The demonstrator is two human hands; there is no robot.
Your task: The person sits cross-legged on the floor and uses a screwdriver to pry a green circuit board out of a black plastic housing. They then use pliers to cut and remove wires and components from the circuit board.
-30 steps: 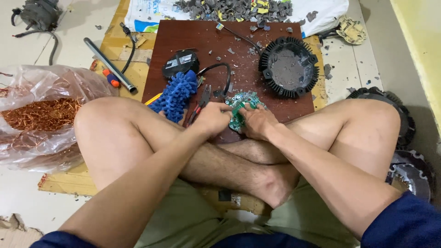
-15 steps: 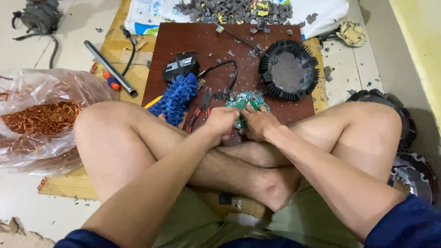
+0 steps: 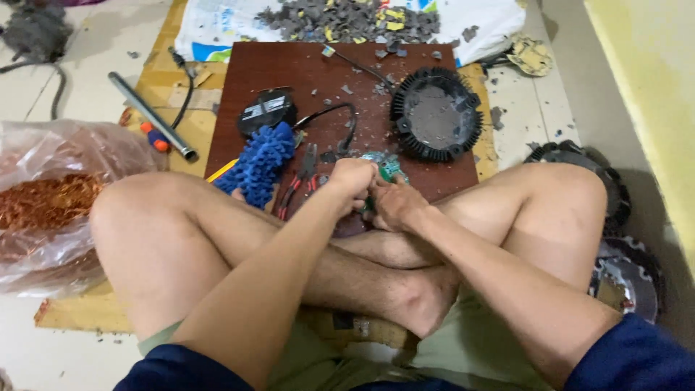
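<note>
**Two hands worked one small green circuit board**

Two hands met at the near edge of the dark brown board that lay on the floor between the person's crossed legs. The left hand and the right hand both closed on a small green circuit board, each grip pinching it from its own side; the fingertips were too bunched to tell more. Red-handled pliers lay on that board just left of the hands, with a blue fuzzy mitt beyond them. A black finned housing sat on its far right part, and grey scrap pieces were heaped past its far edge. The step looked like pulling the circuit board apart by hand. Any next move would call for a firm hold on both sides.
</note>
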